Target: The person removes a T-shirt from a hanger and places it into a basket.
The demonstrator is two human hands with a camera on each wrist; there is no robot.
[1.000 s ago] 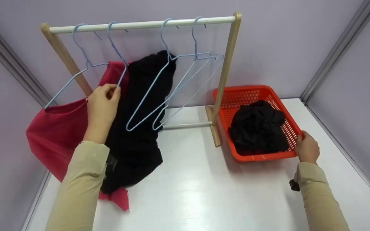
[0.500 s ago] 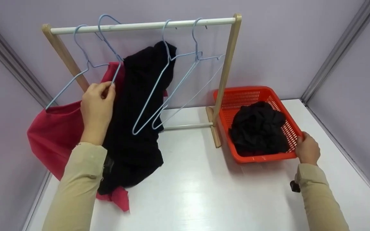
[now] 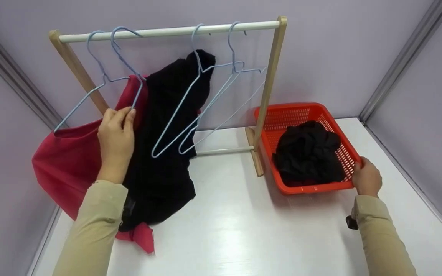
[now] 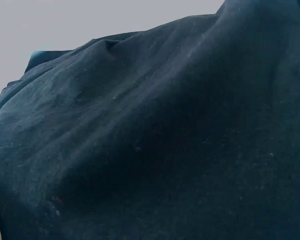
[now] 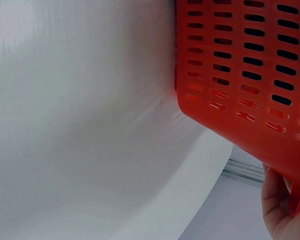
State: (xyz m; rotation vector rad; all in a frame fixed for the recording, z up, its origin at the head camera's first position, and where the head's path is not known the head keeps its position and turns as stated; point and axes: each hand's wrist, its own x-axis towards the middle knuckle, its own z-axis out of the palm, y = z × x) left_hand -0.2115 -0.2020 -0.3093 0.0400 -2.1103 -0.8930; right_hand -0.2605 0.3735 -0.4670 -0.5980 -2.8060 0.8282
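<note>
My left hand (image 3: pixel 116 142) pinches the left arm of a light blue wire hanger (image 3: pixel 127 63), whose hook sits at the rack's white bar. From that hanger hangs a black garment (image 3: pixel 163 153), its cloth filling most of the left wrist view. Just left, a red garment (image 3: pixel 67 161) hangs on another blue hanger (image 3: pixel 79 104), partly behind my forearm. At the far right, my right hand (image 3: pixel 367 177) grips the near right corner of a red plastic basket (image 3: pixel 317 188). The right wrist view has the fingers (image 5: pixel 274 200) curled round its rim.
Two bare blue hangers (image 3: pixel 176 119) hang on the right half of the white bar (image 3: pixel 159 32). A wooden rack leg (image 3: pixel 270 84) stands beside the basket. Crumpled black cloth (image 3: pixel 308 153) lies inside the basket. Pale walls enclose the white table (image 3: pixel 228 218) at the back and sides.
The hanger in my left hand has shifted left along the bar, its hook rising above the bar and then coming down. The black garment's top swung a little. My right hand has stayed still.
</note>
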